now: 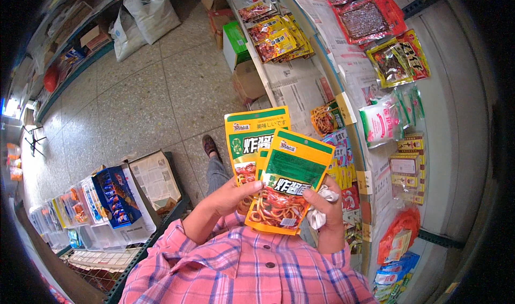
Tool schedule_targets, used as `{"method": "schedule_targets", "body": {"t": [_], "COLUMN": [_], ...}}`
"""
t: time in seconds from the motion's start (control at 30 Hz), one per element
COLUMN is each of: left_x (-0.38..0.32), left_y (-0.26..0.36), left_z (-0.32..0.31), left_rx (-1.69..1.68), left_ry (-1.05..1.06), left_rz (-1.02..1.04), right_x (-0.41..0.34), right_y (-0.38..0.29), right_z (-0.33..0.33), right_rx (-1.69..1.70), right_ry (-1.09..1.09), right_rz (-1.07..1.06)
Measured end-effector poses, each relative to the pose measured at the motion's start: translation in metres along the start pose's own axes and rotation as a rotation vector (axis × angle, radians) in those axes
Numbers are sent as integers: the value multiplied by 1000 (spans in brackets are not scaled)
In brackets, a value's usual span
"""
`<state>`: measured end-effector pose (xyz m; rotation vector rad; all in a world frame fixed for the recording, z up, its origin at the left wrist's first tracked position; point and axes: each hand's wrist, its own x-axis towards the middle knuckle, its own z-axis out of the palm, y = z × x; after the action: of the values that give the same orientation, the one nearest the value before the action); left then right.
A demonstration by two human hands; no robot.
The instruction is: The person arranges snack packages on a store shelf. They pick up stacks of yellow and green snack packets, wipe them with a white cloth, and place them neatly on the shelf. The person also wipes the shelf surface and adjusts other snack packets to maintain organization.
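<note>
Several yellow-and-green noodle sauce pouches are fanned out in front of my chest. My left hand (231, 197) grips the rear pouch (253, 123) by its lower part, with the thumb over the front edge. The front pouch (293, 171), printed with a picture of noodles in sauce, overlaps it. My right hand (328, 205) pinches that front pouch at its right edge, thumb on top. A crumpled white cloth or tissue (318, 217) is also tucked in my right hand. The fingers behind the pouches are hidden.
Right of me, a newspaper-lined shelf (295, 85) holds yellow snack packets (277, 42) and a similar noodle pouch (326, 119). A higher shelf bears red packs (362, 16) and small boxes (407, 167). At left stand clear plastic bins (72, 207) and a blue box (116, 199); white sacks (151, 12) rest farther off.
</note>
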<state>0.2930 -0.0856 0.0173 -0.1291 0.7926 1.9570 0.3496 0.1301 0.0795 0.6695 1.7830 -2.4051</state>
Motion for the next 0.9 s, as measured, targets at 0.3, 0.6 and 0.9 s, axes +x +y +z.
{"method": "schedule_targets", "body": {"t": [0.3, 0.6, 0.9], "left_x": [2, 4, 4], "left_y": [4, 7, 8], "left_z": [1, 3, 10], "left_rx": [16, 125, 178], "left_ry": [9, -9, 73], "left_rz": [65, 118, 156], "right_x": [-1, -3, 3], "right_y": [2, -8, 0], "right_z": [-24, -27, -16], "right_rx": [120, 172, 227], "right_ry": [97, 92, 129], "right_rz": [24, -13, 12]}}
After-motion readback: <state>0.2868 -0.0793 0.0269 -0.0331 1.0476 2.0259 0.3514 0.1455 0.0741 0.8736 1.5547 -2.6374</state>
